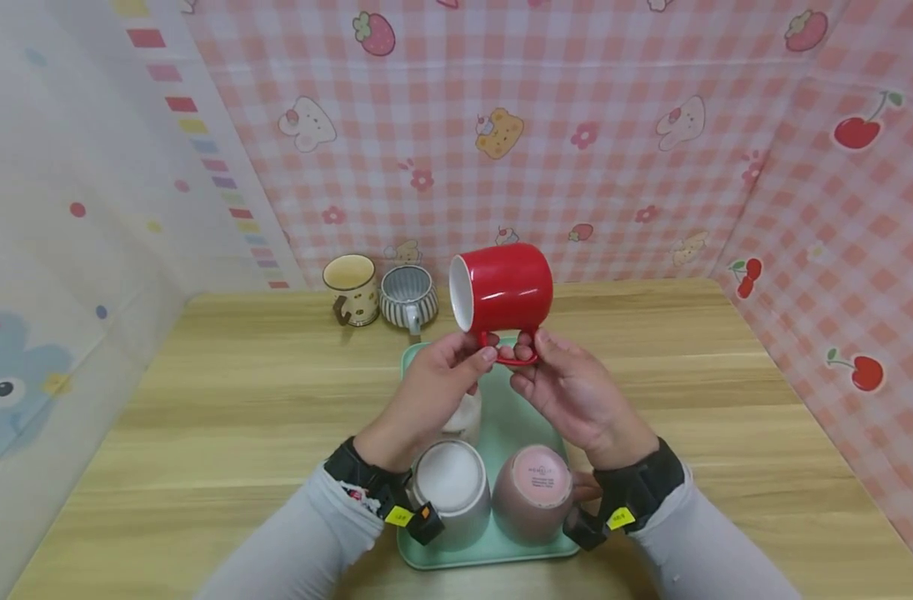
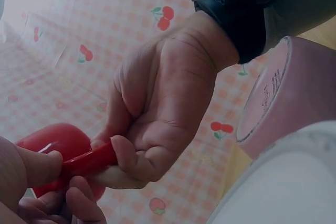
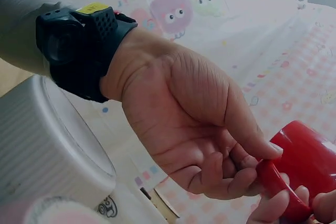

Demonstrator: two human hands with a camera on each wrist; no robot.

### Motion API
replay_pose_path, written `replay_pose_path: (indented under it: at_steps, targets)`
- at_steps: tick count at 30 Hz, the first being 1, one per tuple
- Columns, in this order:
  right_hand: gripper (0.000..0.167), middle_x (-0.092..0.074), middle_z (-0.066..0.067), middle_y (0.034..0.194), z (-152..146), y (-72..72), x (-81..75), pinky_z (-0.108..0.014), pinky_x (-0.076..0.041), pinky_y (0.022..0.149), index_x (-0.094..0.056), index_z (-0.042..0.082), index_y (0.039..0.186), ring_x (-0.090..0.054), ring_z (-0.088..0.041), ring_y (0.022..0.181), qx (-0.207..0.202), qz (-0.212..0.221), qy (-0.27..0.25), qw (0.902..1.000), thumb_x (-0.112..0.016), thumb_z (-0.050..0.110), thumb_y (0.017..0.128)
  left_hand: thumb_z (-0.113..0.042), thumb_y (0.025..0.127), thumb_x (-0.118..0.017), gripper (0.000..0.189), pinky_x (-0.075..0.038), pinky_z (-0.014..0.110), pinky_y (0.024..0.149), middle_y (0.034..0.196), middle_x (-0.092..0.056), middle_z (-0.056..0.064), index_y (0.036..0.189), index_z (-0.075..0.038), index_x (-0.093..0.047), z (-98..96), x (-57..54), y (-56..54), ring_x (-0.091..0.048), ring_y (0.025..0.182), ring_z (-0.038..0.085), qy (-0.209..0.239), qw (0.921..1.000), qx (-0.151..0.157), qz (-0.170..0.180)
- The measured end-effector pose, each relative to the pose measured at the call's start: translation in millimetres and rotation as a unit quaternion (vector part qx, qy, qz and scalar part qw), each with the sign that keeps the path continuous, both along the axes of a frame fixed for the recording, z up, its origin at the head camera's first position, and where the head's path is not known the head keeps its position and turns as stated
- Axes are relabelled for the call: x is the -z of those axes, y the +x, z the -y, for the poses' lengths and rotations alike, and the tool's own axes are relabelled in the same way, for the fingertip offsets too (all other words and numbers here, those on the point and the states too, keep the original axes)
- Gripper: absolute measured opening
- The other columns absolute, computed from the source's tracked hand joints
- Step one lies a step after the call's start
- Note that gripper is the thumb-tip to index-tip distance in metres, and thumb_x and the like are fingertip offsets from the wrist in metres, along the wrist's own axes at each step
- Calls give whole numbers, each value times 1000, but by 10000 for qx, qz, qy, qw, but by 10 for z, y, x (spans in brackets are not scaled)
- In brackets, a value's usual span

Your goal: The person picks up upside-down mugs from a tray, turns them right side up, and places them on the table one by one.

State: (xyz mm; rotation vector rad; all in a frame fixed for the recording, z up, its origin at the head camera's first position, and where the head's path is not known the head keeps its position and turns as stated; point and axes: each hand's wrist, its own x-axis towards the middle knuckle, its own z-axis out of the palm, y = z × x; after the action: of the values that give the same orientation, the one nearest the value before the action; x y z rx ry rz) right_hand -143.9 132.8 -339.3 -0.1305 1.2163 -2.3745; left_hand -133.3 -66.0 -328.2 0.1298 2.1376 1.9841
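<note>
A glossy red mug [image 1: 510, 287] with a white inside is held on its side above the tray, mouth to the left and handle downward. My left hand [image 1: 437, 383] pinches the mouth end of the handle between thumb and fingers. At the base end, my right hand [image 1: 579, 400] grips the same handle [image 2: 92, 162]. Both hands' fingers meet around this loop in the wrist views. Beneath my forearms, a white ribbed mug [image 1: 451, 479] and a pink mug [image 1: 537, 492] stand bottom up on the green tray [image 1: 512, 417].
Another whitish cup [image 1: 467, 417], partly hidden by my left hand, is on the tray. Behind the tray, a yellow patterned mug [image 1: 354, 296] and a grey striped cup [image 1: 409, 300] stand upright near the cloth wall [image 1: 614, 192] on the wooden table [image 1: 261, 400].
</note>
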Motion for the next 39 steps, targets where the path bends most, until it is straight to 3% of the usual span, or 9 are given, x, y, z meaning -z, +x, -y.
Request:
replay_pose_path:
  at_steps: [8,15,23,27,32,39]
  targets:
    - [18,-66,4,100,11,-7,46,-21,-54,87,-68,18,107,-61,-15,99,-20,-383,1033,9939,-52,27,109,-21,104,-64,27,-51,29,86,116,-69,5,128,-9,-67,17,-18,-5,-60,99,19,369,9992,149,92]
    - [19,-69,5,105,11,-10,108,-22,-53,86,-72,19,114,-60,-19,100,-159,-665,1862,9801,-58,30,107,-15,106,-61,24,-55,27,89,109,-70,6,124,-1,-66,-3,-21,12,-64,97,19,780,9962,383,82]
    - [18,-68,4,96,51,-45,138,-24,-51,80,-70,10,111,-56,-19,96,-562,-1082,2451,9618,-55,21,108,-15,109,-52,26,-58,24,90,100,-67,5,120,6,-62,-29,-47,30,-67,92,15,1161,9915,568,161]
    - [25,-70,4,99,37,-49,119,-25,-51,80,-66,2,121,-58,-20,99,-676,-1179,2658,9544,-55,20,108,-16,110,-52,27,-57,24,87,94,-67,3,118,7,-62,-10,-61,39,-65,89,16,1215,9911,501,210]
    - [37,-72,-2,107,7,-40,74,-30,-51,85,-61,-3,134,-60,-24,104,-718,-1406,3200,9342,-59,22,107,-18,110,-51,29,-54,23,85,94,-66,0,121,7,-61,23,-105,49,-61,91,17,1309,9898,386,407]
    - [37,-66,-24,116,-29,-17,10,-38,-51,88,-61,-1,133,-59,-28,106,-855,-1957,3789,9004,-60,23,106,-20,110,-51,29,-51,22,83,96,-66,0,122,3,-64,59,-153,11,-58,94,17,1186,9909,298,556]
